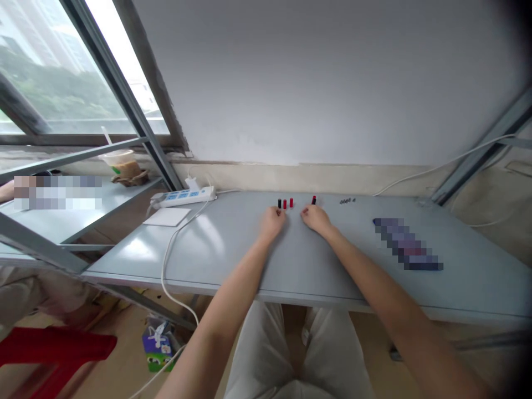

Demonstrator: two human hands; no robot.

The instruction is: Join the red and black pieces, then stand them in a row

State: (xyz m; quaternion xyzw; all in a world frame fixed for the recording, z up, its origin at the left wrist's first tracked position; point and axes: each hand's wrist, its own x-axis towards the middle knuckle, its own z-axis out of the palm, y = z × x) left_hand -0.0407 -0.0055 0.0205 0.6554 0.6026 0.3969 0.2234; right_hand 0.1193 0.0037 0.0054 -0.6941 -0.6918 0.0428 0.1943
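A short black cylinder [280, 203] and two short red cylinders, one of them the right-hand red cylinder [291, 203], stand in a loose group on the grey table. Just in front of the group is my left hand [273, 223], its fingers pinched together close to the black one; what lies between the fingertips is too small to make out. To the right, my right hand [316, 218] is closed with fingers curled at a small red and black cylinder [314, 199], whose top shows above the knuckles. Its lower part is hidden.
Several tiny metallic pieces [347, 201] lie right of my hands. A blurred-out dark flat item [407, 244] is farther right. At the left are a white power strip [187, 195], a white flat pad [167, 216] and a cable [167, 260]. A drink cup [123, 164] stands on the neighbouring table.
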